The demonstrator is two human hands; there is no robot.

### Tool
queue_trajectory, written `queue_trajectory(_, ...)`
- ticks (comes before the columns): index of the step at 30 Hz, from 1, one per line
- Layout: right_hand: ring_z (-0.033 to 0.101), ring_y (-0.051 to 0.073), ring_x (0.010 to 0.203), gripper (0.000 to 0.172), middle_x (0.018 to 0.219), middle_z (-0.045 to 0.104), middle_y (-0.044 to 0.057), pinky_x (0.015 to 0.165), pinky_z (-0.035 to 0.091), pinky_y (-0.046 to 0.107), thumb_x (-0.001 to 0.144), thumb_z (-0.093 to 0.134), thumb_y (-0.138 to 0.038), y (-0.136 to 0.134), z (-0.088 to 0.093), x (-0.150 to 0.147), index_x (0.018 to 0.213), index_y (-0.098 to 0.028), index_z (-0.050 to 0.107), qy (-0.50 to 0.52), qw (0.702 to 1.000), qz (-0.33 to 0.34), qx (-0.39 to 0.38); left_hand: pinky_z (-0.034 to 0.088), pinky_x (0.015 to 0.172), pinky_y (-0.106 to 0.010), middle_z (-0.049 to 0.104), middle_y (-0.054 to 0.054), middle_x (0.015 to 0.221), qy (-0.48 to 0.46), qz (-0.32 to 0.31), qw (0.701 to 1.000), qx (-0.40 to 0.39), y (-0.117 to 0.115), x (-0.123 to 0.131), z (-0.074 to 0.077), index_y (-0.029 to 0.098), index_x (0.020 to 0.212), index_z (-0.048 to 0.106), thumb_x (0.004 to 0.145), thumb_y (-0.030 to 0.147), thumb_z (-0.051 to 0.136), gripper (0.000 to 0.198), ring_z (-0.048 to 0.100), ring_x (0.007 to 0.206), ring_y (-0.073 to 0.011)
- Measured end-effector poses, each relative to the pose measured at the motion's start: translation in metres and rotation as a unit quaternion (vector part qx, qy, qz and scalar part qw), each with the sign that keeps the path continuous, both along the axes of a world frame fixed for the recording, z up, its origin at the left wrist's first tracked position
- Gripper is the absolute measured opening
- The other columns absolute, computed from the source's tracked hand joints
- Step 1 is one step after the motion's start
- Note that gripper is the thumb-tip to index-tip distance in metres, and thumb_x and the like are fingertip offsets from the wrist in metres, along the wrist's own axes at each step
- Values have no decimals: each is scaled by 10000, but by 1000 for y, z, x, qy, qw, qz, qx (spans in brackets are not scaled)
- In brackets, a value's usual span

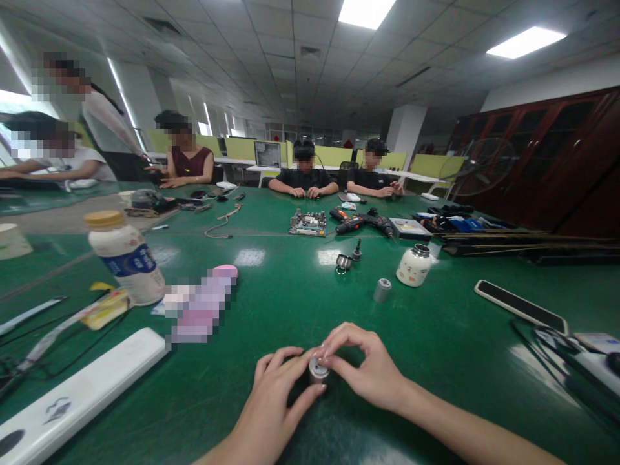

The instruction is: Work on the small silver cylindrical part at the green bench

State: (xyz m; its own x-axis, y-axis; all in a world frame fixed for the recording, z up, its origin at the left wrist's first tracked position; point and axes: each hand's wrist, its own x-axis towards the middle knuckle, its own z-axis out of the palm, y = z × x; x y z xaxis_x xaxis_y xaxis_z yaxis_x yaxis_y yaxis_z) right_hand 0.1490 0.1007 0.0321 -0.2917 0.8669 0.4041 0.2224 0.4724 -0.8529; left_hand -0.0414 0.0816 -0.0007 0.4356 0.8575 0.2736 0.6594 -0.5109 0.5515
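Note:
A small silvery metal cylinder [318, 369] stands upright on the green table [271, 303], near its front edge. My left hand [278, 394] is wrapped round its left side, with the thumb in front and the fingers behind. Thumb and index finger of my right hand [365, 365] are pinched together at the top of the cylinder; whatever lies between these fingertips is too small to name. A similar metal cylinder [382, 290] stands farther back on the right, beside a white jar [414, 265]. Small metal parts [343, 261] lie behind it.
On the left are a bottle [126, 258], a pink and purple item [208, 303] and a white power strip [82, 394]. A phone [520, 307] and cables lie right. Farther back are a circuit board [309, 223], power drills [363, 221] and several people.

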Motion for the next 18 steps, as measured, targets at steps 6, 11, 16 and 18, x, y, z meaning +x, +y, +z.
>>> queue_trajectory(6, 706, 188, 813, 222, 810, 741, 61, 788, 534, 338, 740, 749, -326, 24, 7, 22, 749, -167, 595, 23, 993, 45, -103, 443, 925, -424, 650, -40, 1208, -1, 4, 1000, 6, 0, -1, -1, 329, 1284, 562, 875, 318, 613, 412, 555, 1103, -259)
queue_trajectory(11, 672, 146, 683, 315, 766, 739, 56, 677, 510, 278, 659, 793, -386, 47, -9, 49, 714, -139, 606, -110, 955, 179, -207, 454, 921, -419, 644, -29, 1217, -4, 10, 1000, 4, 0, -2, -8, 352, 1302, 542, 883, 351, 593, 421, 544, 1120, -260)
queue_trajectory(16, 686, 174, 733, 305, 770, 734, 67, 694, 512, 299, 679, 785, -378, 43, -11, 41, 698, -142, 592, -62, 972, 131, -183, 459, 924, -422, 653, -26, 1208, 5, 8, 1000, 4, 1, -2, -6, 352, 1295, 549, 881, 360, 595, 417, 549, 1120, -262)
queue_trajectory(18, 698, 189, 796, 270, 781, 732, 64, 768, 519, 329, 715, 765, -349, 34, -4, 30, 704, -153, 579, 3, 986, 74, -148, 463, 919, -419, 659, -35, 1199, 8, 5, 1000, 5, 1, -2, -3, 334, 1289, 560, 877, 351, 601, 414, 559, 1107, -263)
